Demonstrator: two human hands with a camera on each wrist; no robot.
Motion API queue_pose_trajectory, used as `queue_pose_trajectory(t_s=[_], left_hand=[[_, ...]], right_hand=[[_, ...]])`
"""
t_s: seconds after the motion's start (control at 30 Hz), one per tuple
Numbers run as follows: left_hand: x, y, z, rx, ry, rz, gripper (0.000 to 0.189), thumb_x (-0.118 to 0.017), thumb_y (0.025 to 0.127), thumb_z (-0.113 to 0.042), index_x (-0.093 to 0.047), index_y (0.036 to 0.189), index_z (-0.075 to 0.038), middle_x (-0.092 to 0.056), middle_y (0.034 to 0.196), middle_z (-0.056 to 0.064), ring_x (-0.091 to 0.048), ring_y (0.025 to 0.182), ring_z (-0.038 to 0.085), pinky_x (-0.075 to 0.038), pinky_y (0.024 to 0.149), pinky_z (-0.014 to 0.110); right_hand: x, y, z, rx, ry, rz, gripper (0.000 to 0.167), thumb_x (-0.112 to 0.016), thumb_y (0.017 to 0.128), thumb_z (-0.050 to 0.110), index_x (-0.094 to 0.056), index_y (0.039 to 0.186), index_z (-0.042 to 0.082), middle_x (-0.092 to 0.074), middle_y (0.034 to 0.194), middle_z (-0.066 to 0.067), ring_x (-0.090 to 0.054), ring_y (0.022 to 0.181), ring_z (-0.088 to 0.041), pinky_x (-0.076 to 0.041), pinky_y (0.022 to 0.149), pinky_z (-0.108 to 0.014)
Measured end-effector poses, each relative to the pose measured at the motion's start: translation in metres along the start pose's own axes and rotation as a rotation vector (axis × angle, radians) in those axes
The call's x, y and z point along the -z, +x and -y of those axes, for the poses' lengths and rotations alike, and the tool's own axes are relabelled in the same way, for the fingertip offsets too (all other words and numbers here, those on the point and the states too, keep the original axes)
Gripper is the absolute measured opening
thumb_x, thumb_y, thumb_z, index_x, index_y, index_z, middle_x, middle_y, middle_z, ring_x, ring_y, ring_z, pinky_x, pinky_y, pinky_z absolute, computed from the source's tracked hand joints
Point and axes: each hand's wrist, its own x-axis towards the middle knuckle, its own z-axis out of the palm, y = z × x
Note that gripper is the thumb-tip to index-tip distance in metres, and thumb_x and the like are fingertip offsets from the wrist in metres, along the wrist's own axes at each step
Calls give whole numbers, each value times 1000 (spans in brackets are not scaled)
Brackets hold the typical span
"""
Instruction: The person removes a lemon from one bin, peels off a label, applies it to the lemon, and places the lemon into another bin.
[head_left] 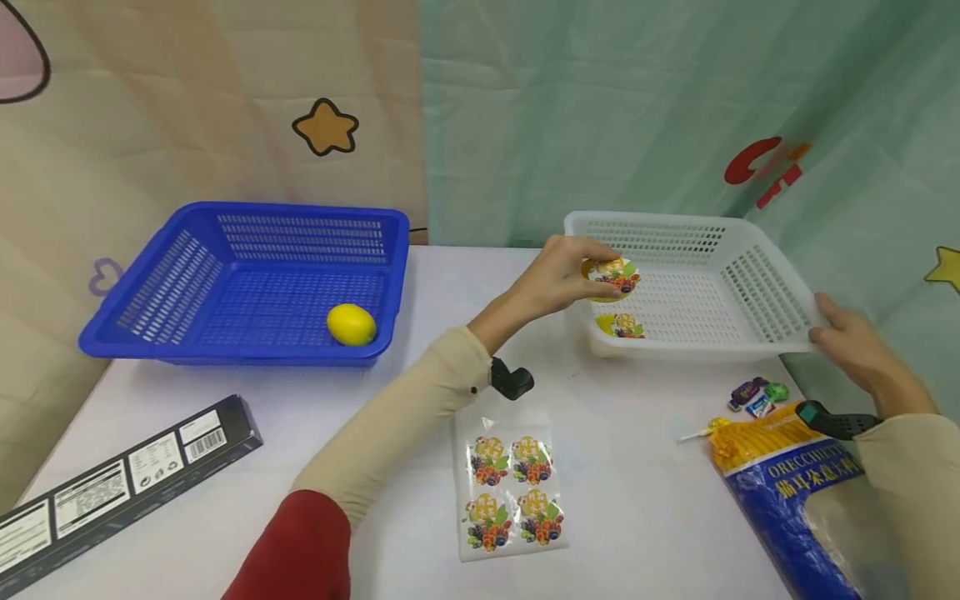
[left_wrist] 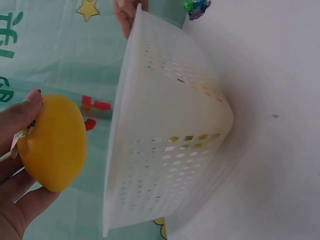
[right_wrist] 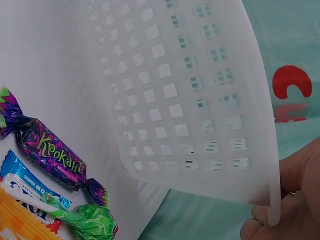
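My left hand holds a yellow lemon over the left end of the white basket. A fruit-print sticker shows on this lemon, facing up in the head view. Below it, inside the white basket, lies another yellow lemon with a similar sticker; the basket's front wall partly hides it. My right hand grips the basket's right rim, thumb on top. One more lemon, with no sticker visible, sits in the blue basket.
A sticker sheet with several fruit stickers lies at the front middle. Wrapped candies, a lollipop and an orecchiette pasta bag lie at the right. A long black box lies front left. Curtains hang behind the table.
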Motion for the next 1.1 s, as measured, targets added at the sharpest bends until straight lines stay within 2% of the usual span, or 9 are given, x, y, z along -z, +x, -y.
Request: queue_pose_trajectory(t_s=[0.13, 0.17, 0.2, 0.3, 0.4, 0.47, 0.67, 0.87, 1.1], left_hand=[[-21, 32, 6, 78, 119, 101, 48, -82, 82, -23, -68, 123, -3, -69, 119, 5, -62, 106, 12, -41, 95, 18], [-27, 39, 8, 91, 151, 129, 42, -82, 82, -24, -70, 117, -3, -71, 111, 4, -61, 100, 12, -39, 94, 18], [-33, 45, 10, 108, 175, 156, 41, -81, 83, -23, -69, 117, -3, -70, 112, 5, -61, 102, 12, -35, 102, 20], [-52, 54, 17, 179, 246, 237, 42, -79, 85, -22, -65, 121, -4, -67, 116, 3, -59, 106, 13, -35, 104, 22], [-66, 56, 22, 258, 351, 302, 52, -77, 87, -20, -57, 134, -7, -61, 130, 2, -57, 115, 14, -45, 97, 23], [-72, 56, 25, 293, 443, 318, 51, -76, 87, -20, -57, 134, -10, -62, 128, 0, -58, 112, 13, -49, 89, 23], [-80, 57, 25, 355, 622, 325, 32, -72, 91, -20, -64, 121, -19, -66, 114, -7, -60, 106, 9, -36, 107, 28], [-83, 60, 23, 353, 671, 380, 29, -67, 95, -21, -63, 124, -22, -66, 112, -9, -59, 110, 10, -18, 120, 35], [-84, 62, 21, 343, 679, 398, 33, -64, 97, -17, -61, 129, -23, -66, 119, -9, -58, 115, 9, -10, 121, 36]], right_hand=[[-4, 1, 1, 5, 32, -7, 64, -24, 101, 10, 17, 149, 2, 12, 153, -35, 3, 140, -56, 2, 110, -68], [-6, 1, 0, 12, 40, -11, 64, -23, 101, 9, 18, 149, 1, 13, 153, -35, 3, 140, -56, 3, 110, -68], [-7, 1, 0, 17, 47, -14, 64, -24, 100, 7, 17, 149, 1, 12, 153, -36, 2, 140, -57, 2, 110, -67], [-12, 1, -3, 41, 61, -22, 65, -24, 99, 3, 17, 149, -2, 10, 152, -39, 1, 138, -60, 2, 109, -69], [-18, 0, -3, 40, 56, -30, 65, -25, 99, 2, 16, 149, -3, 8, 151, -40, 0, 137, -60, 2, 109, -69], [-19, 1, -3, 37, 54, -36, 64, -25, 99, 3, 15, 149, -4, 10, 152, -39, 2, 138, -59, 2, 109, -68], [-17, 4, 0, 25, 45, -40, 63, -25, 101, 6, 15, 149, -3, 13, 153, -35, 6, 140, -54, 2, 110, -67], [-14, 3, 2, 22, 49, -48, 63, -25, 101, 6, 15, 148, -3, 10, 153, -37, 1, 140, -55, -2, 110, -67], [-10, 2, 3, -4, 29, -62, 63, -25, 101, 7, 15, 149, -1, 10, 153, -36, 1, 140, -56, -2, 110, -68]])
